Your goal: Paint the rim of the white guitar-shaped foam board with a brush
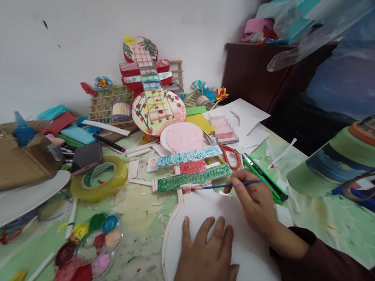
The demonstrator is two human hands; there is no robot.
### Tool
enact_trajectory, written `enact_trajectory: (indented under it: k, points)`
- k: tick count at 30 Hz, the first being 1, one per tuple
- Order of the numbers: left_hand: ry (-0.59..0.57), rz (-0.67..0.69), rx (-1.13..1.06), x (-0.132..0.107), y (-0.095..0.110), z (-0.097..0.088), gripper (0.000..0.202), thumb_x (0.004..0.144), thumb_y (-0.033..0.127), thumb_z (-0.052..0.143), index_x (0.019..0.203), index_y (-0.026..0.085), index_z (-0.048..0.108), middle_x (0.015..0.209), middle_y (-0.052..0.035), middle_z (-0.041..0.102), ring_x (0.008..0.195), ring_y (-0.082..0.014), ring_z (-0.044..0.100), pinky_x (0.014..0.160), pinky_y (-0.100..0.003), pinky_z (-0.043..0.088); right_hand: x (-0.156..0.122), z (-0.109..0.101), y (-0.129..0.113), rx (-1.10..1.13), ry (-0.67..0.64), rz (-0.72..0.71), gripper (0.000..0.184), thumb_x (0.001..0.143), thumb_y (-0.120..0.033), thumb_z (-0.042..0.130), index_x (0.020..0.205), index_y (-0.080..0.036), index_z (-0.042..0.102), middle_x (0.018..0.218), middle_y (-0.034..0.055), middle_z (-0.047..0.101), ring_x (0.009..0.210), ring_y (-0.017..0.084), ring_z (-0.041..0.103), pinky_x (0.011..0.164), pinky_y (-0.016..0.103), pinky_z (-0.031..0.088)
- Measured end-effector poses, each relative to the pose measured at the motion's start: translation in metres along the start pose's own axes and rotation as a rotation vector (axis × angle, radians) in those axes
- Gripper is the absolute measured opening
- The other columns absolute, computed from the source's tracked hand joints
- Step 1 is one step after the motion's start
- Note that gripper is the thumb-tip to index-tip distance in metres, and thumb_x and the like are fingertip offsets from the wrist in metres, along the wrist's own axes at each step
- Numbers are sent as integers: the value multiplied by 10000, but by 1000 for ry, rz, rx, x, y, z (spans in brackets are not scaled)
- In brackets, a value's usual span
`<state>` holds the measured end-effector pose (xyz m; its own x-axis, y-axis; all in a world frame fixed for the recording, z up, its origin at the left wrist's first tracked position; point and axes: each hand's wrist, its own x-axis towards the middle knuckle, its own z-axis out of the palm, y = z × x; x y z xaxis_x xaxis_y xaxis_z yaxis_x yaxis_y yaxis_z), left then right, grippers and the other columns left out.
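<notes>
My left hand (206,254) lies flat with fingers spread on the white round body of a craft instrument cutout (241,226). Pinched in my right hand (253,201) is a thin blue paintbrush (218,186), its tip at the red-painted neck just below the green strip (192,177). Above that, a blue-and-white strip (186,156) crosses the neck, and a pale pink rounded head (185,136) tops it. A round-welled paint palette (99,241) with several colours sits left of my left hand.
A finished painted instrument (158,107) leans against the wall. Clear tape (98,178), a phone (86,157) and a cardboard box (11,156) stand left. A green utility knife (264,178), red-handled scissors (230,156) and a green bottle (346,155) are right. Paper scraps litter the table.
</notes>
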<state>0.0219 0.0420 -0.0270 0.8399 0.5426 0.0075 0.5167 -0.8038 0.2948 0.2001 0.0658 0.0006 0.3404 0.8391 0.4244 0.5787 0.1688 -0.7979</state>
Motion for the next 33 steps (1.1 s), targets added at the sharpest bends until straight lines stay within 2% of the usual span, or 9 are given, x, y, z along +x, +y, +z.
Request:
enact_trajectory:
  k: [10, 15, 20, 24, 28, 33]
  points:
    - [5, -2, 12, 3, -1, -2, 514, 907, 308, 493, 1410, 224, 428, 1445, -100, 468, 1286, -356, 424, 1023, -743, 222, 1, -5, 0, 43, 58, 61, 298, 902, -308, 474, 661, -199, 610, 703, 25, 634, 675, 165, 583, 634, 285, 424]
    - [-6, -5, -10, 2, 0, 0, 531, 897, 278, 489, 1420, 229, 411, 1462, -93, 445, 1296, -364, 409, 1002, -776, 206, 2, -5, 2, 224, 75, 65, 247, 908, -341, 502, 787, -198, 663, 744, 33, 675, 774, 192, 625, 703, 312, 472]
    - [-14, 0, -23, 2, -1, -1, 546, 885, 241, 476, 1425, 208, 408, 1466, -105, 436, 1299, -374, 400, 993, -794, 193, 3, -3, 3, 406, 52, 119, 131, 838, -330, 618, 807, -204, 627, 714, 9, 671, 716, 178, 648, 674, 300, 491]
    - [-17, -8, -20, 2, 0, -3, 549, 884, 242, 471, 1428, 207, 404, 1473, -102, 426, 1309, -371, 390, 997, -793, 189, 2, -1, 2, 279, -9, 138, 178, 847, -358, 608, 764, -201, 599, 688, 18, 689, 677, 175, 650, 688, 308, 489]
    - [-22, -7, -22, 2, 1, -3, 539, 894, 252, 464, 1427, 209, 401, 1468, -100, 434, 1308, -365, 393, 997, -791, 192, -1, 2, 6, 188, -31, 130, 201, 891, -386, 550, 807, -206, 583, 711, 30, 707, 712, 188, 667, 730, 332, 480]
    - [-2, -5, -6, 1, 0, -2, 529, 912, 286, 471, 1431, 217, 396, 1471, -96, 433, 1309, -359, 393, 1018, -770, 184, -4, 3, 9, 106, -45, 46, 218, 920, -359, 503, 785, -208, 582, 759, 38, 709, 730, 183, 651, 719, 320, 461]
